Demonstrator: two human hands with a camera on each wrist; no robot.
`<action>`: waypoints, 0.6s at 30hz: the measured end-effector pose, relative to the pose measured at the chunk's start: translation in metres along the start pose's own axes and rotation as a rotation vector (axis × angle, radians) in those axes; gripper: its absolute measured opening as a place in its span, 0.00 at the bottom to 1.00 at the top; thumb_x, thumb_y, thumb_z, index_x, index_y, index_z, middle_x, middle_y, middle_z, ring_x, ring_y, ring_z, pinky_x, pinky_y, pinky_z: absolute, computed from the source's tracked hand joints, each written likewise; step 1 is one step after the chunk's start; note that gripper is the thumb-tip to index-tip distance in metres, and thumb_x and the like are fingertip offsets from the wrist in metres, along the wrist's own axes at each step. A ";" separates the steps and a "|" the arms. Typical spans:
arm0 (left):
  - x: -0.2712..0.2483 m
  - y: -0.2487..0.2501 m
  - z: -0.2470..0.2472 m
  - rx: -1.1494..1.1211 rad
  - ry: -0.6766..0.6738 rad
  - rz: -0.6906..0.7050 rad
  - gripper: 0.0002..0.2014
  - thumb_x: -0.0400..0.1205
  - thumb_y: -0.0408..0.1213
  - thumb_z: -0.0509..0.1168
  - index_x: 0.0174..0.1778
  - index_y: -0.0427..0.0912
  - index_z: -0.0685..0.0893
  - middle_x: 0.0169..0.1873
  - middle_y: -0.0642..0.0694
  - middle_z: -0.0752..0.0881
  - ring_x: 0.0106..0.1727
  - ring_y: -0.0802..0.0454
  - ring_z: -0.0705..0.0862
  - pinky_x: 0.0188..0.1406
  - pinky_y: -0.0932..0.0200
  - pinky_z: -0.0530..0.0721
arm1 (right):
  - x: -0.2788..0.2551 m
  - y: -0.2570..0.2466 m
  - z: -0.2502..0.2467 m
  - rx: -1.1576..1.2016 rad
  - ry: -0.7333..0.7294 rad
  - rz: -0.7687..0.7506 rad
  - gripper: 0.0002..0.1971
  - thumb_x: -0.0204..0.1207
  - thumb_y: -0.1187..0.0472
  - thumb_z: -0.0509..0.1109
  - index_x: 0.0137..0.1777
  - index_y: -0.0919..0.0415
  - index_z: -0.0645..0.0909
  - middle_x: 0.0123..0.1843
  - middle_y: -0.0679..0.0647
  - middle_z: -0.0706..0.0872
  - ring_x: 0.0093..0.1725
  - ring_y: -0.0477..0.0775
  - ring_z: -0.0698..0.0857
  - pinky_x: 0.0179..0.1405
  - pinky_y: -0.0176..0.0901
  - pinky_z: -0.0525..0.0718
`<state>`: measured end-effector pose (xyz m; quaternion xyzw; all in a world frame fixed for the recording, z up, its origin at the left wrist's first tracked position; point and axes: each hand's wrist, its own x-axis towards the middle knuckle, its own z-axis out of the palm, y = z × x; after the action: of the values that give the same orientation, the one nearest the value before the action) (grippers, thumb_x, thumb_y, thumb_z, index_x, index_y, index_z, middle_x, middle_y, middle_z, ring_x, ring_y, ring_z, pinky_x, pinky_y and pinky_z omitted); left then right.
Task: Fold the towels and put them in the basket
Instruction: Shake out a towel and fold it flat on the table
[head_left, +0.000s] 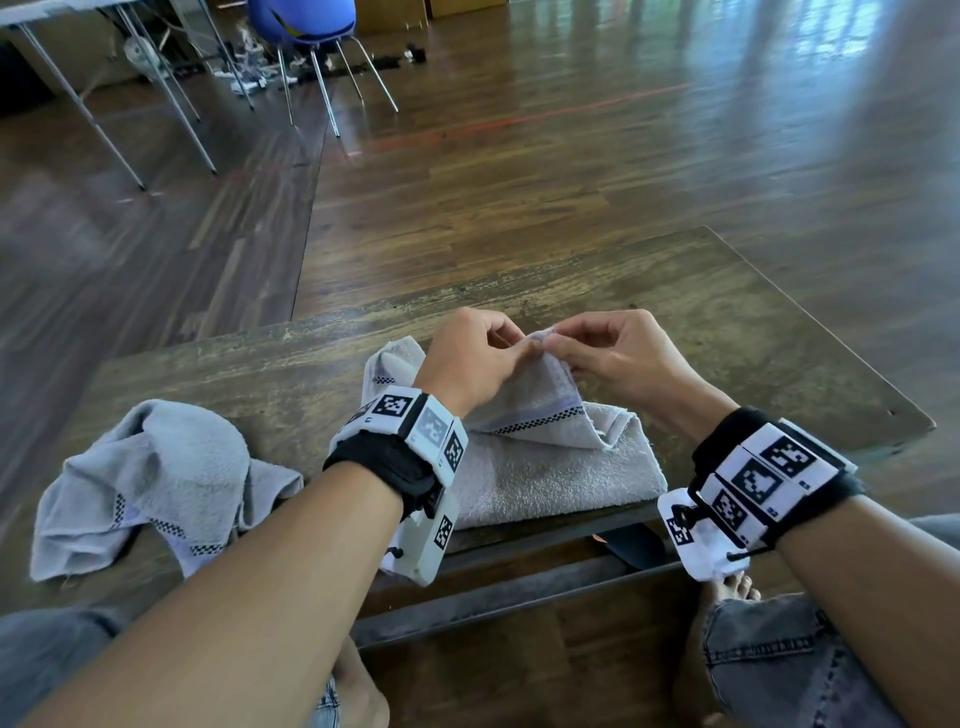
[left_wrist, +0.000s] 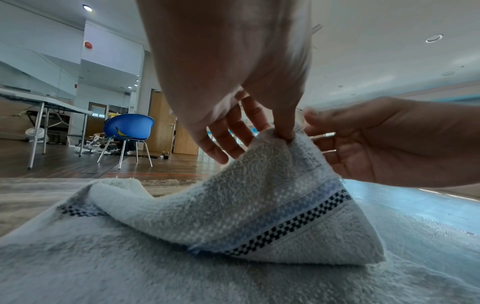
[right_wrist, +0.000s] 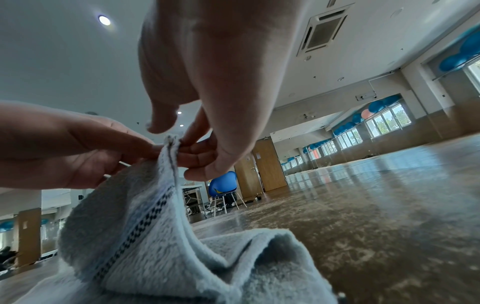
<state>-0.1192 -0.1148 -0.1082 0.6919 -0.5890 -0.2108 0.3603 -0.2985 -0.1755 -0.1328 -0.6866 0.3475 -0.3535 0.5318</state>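
A grey towel (head_left: 550, 467) with a checkered border lies partly folded at the middle of the low wooden table (head_left: 727, 322). One corner of it is lifted off the table. My left hand (head_left: 470, 353) and my right hand (head_left: 602, 348) both pinch that raised corner, fingertips almost meeting. The left wrist view shows the corner of the towel (left_wrist: 262, 185) held between my left thumb and fingers, with the right hand (left_wrist: 384, 144) beside it. The right wrist view has the towel's (right_wrist: 145, 236) edge pinched at its top. A second grey towel (head_left: 150, 483) lies crumpled at the table's left. No basket is in view.
The table's near edge (head_left: 519, 587) is just above my knees. Beyond the table is open wooden floor (head_left: 623, 156). A blue chair (head_left: 306, 31) and a folding table with metal legs (head_left: 78, 78) stand far off at the back left.
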 end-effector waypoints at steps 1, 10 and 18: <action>0.001 0.000 0.001 0.010 -0.020 0.001 0.12 0.79 0.49 0.75 0.36 0.45 0.91 0.34 0.51 0.90 0.36 0.57 0.87 0.37 0.61 0.84 | 0.000 0.001 0.001 -0.037 0.021 -0.016 0.07 0.73 0.53 0.82 0.47 0.55 0.93 0.43 0.58 0.93 0.39 0.47 0.88 0.42 0.43 0.88; 0.004 0.004 -0.014 0.117 -0.304 0.053 0.16 0.81 0.49 0.71 0.36 0.40 0.91 0.28 0.44 0.85 0.27 0.56 0.75 0.30 0.57 0.72 | 0.002 0.001 0.002 -0.175 0.056 -0.152 0.04 0.80 0.56 0.76 0.44 0.46 0.88 0.34 0.42 0.85 0.30 0.40 0.74 0.28 0.34 0.73; -0.012 -0.040 -0.065 0.390 -0.189 0.070 0.39 0.72 0.72 0.64 0.37 0.31 0.89 0.38 0.37 0.88 0.41 0.37 0.85 0.44 0.43 0.83 | 0.007 0.005 -0.030 -0.127 0.340 -0.155 0.08 0.82 0.58 0.74 0.43 0.45 0.86 0.28 0.36 0.82 0.30 0.45 0.75 0.30 0.45 0.77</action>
<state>-0.0485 -0.0854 -0.0970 0.7047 -0.6735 -0.1442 0.1700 -0.3210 -0.1968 -0.1308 -0.6739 0.4001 -0.4817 0.3923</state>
